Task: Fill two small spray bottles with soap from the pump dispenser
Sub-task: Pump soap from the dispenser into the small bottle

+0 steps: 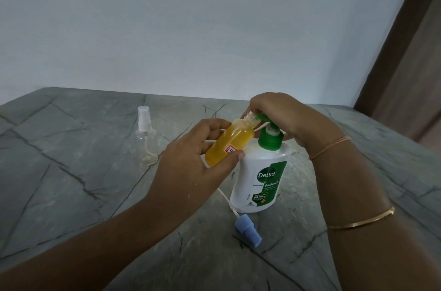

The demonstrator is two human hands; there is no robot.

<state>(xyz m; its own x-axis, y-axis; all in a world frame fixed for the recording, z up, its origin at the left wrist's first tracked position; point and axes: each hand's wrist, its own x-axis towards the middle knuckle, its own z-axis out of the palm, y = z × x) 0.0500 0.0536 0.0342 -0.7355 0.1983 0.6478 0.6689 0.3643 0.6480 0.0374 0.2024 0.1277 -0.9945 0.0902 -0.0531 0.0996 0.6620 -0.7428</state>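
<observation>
My left hand (188, 161) grips a small spray bottle (229, 141) filled with orange-yellow soap, tilted so its open neck meets the green pump nozzle. My right hand (281, 116) rests on top of the green pump head of the white Dettol dispenser (257, 183), fingers curled over it. The bottle's blue spray cap (248, 232) with its white dip tube lies on the table in front of the dispenser. A second clear spray bottle (146, 138), with a white sprayer on, stands upright to the left and looks empty.
The grey marble-patterned table (71, 195) runs back to a pale wall. A brown door frame (405, 52) stands at the far right.
</observation>
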